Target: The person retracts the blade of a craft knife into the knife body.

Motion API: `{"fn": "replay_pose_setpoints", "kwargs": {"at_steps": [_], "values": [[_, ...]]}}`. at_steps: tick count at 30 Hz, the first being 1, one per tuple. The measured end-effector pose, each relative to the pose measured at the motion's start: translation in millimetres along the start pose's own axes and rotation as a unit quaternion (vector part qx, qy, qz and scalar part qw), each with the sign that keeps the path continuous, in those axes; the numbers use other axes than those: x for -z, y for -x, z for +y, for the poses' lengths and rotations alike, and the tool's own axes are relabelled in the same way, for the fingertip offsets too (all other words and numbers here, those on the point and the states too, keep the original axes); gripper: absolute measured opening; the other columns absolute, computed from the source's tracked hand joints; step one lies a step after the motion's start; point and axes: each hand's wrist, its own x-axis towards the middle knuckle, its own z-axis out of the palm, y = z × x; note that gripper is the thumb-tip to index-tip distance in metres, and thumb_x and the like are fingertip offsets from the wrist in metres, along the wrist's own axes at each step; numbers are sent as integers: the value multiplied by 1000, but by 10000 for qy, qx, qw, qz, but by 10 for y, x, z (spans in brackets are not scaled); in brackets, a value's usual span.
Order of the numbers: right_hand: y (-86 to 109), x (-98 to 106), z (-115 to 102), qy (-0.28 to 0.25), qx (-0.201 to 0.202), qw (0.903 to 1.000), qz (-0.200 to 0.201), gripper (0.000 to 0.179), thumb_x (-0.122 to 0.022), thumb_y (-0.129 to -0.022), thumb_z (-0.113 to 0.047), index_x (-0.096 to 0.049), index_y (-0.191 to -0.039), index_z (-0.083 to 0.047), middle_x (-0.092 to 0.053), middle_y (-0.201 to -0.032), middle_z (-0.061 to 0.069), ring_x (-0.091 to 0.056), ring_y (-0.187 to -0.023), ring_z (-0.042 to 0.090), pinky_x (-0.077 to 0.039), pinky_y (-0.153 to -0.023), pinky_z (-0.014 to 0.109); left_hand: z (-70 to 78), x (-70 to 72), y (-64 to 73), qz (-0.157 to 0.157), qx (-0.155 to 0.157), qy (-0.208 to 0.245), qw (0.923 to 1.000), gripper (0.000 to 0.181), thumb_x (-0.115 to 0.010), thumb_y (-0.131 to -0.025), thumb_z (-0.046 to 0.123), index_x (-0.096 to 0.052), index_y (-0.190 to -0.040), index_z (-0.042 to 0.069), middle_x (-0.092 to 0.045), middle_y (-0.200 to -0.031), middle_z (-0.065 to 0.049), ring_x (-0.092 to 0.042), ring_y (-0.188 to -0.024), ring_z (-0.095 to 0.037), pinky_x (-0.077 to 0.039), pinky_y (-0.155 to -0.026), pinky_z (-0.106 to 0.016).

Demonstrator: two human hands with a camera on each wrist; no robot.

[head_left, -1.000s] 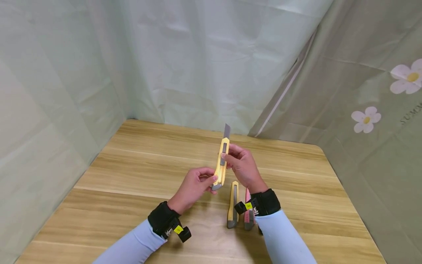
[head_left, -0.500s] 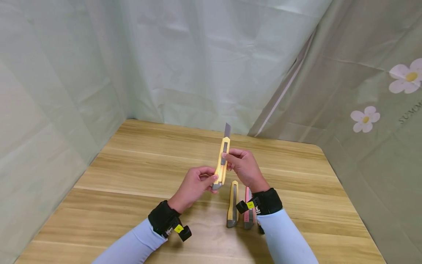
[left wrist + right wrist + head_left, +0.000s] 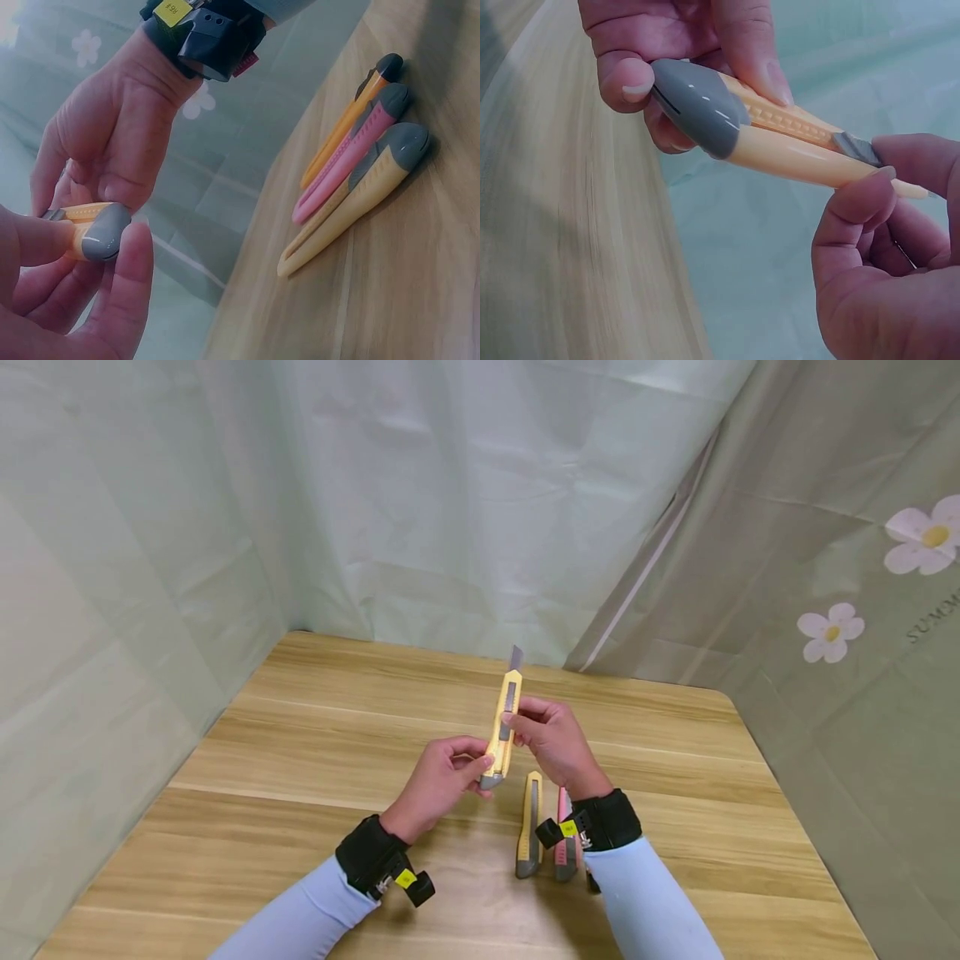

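A yellow utility knife (image 3: pixel 498 750) is held up over the table, tilted, with its metal blade (image 3: pixel 516 658) sticking out at the far end. My left hand (image 3: pixel 442 781) pinches its lower body near the grey end cap (image 3: pixel 697 109) between thumb and fingers. Higher up, my right hand (image 3: pixel 558 739) grips the body, the thumb on the grey slider (image 3: pixel 857 148). In the right wrist view the toothed track shows between the cap and the slider. The left wrist view sees the knife end-on, so its blade is hidden there.
Three more utility knives lie side by side on the wooden table (image 3: pixel 300 735), near my right wrist: pale yellow (image 3: pixel 352 202), pink (image 3: pixel 351 154) and orange (image 3: pixel 345 124). In the head view the right arm mostly covers the orange one. Curtains (image 3: pixel 465 510) surround the table.
Over the last half second my right thumb has slid the slider a little back toward the cap, and less blade sticks out. The left hand keeps its hold.
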Motion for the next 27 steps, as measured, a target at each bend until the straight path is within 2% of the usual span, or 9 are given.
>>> {"fn": "replay_pose_setpoints", "kwargs": {"at_steps": [4,9,19,27], "values": [[4,-3,5,3,-74,10000,-47,25,-64,-90,-3,-60,-113,7,-58,-92,21,-53,-71,21,-49,-61,25,-117,27,-34,37,1,78,10000,19,-56,-93,-3,-59,-111,-8,-59,-99,-24,-61,-81,-39,-55,-66,-51],[11,-17,9,-72,-161,9997,-143,25,-63,-89,2,-61,-114,1,-58,-97,19,-55,-81,27,-51,-67,28,-206,43,-62,229,-56,-71,9997,17,-59,-93,1,-62,-109,-3,-60,-97,-19,-62,-79,-33,-56,-63,-48],[15,-27,-9,54,-241,9996,-112,25,-64,-89,0,-61,-114,-1,-57,-98,19,-55,-80,23,-49,-69,30,-222,37,-70,302,-114,-72,9995,15,-59,-93,1,-64,-107,-1,-60,-94,-18,-63,-77,-31,-57,-61,-44],[41,-50,-9,-42,-234,9996,-123,30,-62,-87,8,-60,-115,0,-56,-91,17,-52,-77,22,-50,-64,22,-207,33,-68,357,-31,-54,9993,16,-59,-92,0,-63,-107,-2,-60,-94,-17,-63,-77,-31,-56,-62,-48]]}}
